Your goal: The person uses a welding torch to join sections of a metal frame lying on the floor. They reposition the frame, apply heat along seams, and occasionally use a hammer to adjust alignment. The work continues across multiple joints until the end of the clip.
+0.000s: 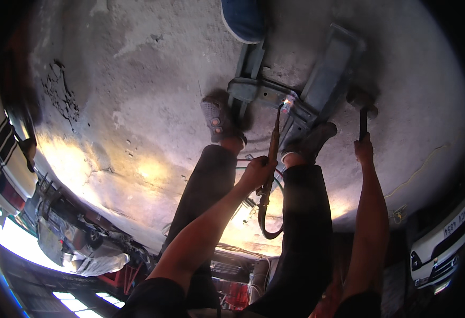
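My left hand (pixel 258 173) is closed round the handle of a gas torch (pixel 275 135). Its thin bent tip reaches a dark metal bracket (pixel 264 94), where a small bright glow shows on the metal. My right hand (pixel 364 148) grips a hammer (pixel 363 119) by its handle, with the head raised to the right of the metalwork and apart from it. The bracket lies across a narrow metal channel (pixel 250 62) and a wide, long metal piece (pixel 334 71) on the floor. A dark hose (pixel 263 225) bends down from the torch's rear end.
My shoes (pixel 219 115) stand either side of the torch, close to the bracket. Another person's blue shoe (pixel 243 21) is at the channel's far end. A yellow wire (pixel 420 168) lies on the concrete at right, near a white car (pixel 440 245). Machine parts (pixel 79 233) crowd the left.
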Demonstrator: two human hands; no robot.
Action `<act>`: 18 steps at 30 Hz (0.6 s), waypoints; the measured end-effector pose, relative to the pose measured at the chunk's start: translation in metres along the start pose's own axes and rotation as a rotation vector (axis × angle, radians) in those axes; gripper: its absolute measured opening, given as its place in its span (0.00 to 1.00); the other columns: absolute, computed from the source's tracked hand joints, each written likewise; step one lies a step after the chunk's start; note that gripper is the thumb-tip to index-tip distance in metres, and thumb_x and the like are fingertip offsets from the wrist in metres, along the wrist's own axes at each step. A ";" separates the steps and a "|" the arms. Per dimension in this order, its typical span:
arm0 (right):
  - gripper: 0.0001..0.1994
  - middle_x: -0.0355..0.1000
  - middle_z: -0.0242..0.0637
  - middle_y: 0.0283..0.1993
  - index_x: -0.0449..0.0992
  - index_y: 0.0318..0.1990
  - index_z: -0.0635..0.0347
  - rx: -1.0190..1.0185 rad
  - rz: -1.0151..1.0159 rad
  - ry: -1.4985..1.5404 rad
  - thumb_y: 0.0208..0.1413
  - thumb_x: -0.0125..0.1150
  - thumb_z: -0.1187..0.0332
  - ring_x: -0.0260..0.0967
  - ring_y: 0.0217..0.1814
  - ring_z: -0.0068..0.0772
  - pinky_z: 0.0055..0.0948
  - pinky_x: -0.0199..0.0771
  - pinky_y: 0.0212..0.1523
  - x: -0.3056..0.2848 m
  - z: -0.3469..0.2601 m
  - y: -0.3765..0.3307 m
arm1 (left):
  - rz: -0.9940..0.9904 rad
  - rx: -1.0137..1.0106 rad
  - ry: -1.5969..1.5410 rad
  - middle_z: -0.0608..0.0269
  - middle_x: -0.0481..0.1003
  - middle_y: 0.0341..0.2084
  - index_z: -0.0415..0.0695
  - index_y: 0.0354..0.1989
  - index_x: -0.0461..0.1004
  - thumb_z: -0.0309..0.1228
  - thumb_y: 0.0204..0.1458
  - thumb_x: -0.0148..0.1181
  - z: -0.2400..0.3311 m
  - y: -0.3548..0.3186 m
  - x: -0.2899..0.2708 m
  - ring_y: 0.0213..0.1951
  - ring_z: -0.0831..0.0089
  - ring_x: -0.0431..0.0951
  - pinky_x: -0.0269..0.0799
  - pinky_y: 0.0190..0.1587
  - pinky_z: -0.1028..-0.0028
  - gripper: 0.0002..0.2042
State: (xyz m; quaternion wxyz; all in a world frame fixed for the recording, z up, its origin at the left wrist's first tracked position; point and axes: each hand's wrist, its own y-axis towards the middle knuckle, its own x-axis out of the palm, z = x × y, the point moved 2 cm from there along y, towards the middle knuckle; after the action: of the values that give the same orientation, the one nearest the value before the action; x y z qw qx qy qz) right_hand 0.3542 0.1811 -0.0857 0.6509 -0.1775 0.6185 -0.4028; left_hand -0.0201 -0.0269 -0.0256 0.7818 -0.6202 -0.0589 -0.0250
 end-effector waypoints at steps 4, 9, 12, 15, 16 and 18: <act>0.34 0.63 0.59 0.57 0.57 0.68 0.61 -0.367 0.228 -0.077 0.54 0.63 0.69 0.66 0.57 0.62 0.53 0.72 0.55 -0.017 -0.048 -0.103 | -0.028 0.009 -0.016 0.52 0.76 0.21 0.33 0.35 0.76 0.46 0.59 0.58 0.000 -0.012 -0.008 0.26 0.68 0.78 0.72 0.32 0.65 0.22; 0.31 0.70 0.49 0.53 0.63 0.65 0.65 -0.519 -0.296 0.561 0.56 0.65 0.64 0.71 0.55 0.49 0.41 0.70 0.57 -0.032 -0.141 -0.298 | -0.031 0.042 0.045 0.48 0.78 0.23 0.31 0.35 0.77 0.48 0.57 0.59 0.011 -0.033 -0.008 0.28 0.62 0.81 0.73 0.34 0.62 0.24; 0.32 0.71 0.43 0.52 0.61 0.67 0.64 -0.305 -0.667 0.801 0.58 0.65 0.61 0.72 0.53 0.38 0.36 0.72 0.52 -0.032 -0.185 -0.377 | 0.008 0.048 0.064 0.44 0.79 0.25 0.31 0.35 0.78 0.49 0.56 0.60 0.006 -0.049 -0.014 0.31 0.57 0.82 0.74 0.36 0.60 0.25; 0.36 0.71 0.44 0.51 0.60 0.67 0.64 -0.229 -0.534 0.850 0.53 0.69 0.63 0.72 0.50 0.37 0.34 0.73 0.49 -0.048 -0.202 -0.414 | 0.026 0.053 0.107 0.42 0.80 0.25 0.30 0.35 0.78 0.49 0.55 0.61 0.033 -0.075 -0.010 0.33 0.53 0.83 0.75 0.38 0.60 0.26; 0.36 0.71 0.45 0.51 0.60 0.67 0.64 -0.233 -0.454 0.814 0.51 0.69 0.63 0.72 0.49 0.37 0.34 0.73 0.50 -0.043 -0.202 -0.420 | 0.045 0.055 0.131 0.42 0.80 0.26 0.30 0.34 0.79 0.49 0.54 0.61 0.041 -0.083 -0.011 0.33 0.51 0.83 0.75 0.39 0.59 0.26; 0.39 0.71 0.48 0.52 0.59 0.68 0.64 -0.226 -0.327 0.776 0.47 0.69 0.70 0.72 0.50 0.41 0.35 0.73 0.50 -0.041 -0.208 -0.432 | 0.046 0.037 0.152 0.41 0.80 0.27 0.30 0.34 0.79 0.49 0.54 0.61 0.048 -0.097 -0.015 0.35 0.49 0.83 0.75 0.40 0.58 0.25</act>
State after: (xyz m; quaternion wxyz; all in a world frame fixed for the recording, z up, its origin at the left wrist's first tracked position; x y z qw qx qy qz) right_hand 0.0283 0.0028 0.2213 0.2743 -0.1789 0.8212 -0.4673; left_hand -0.0485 -0.0029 0.0767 0.7958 -0.6031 0.0145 -0.0529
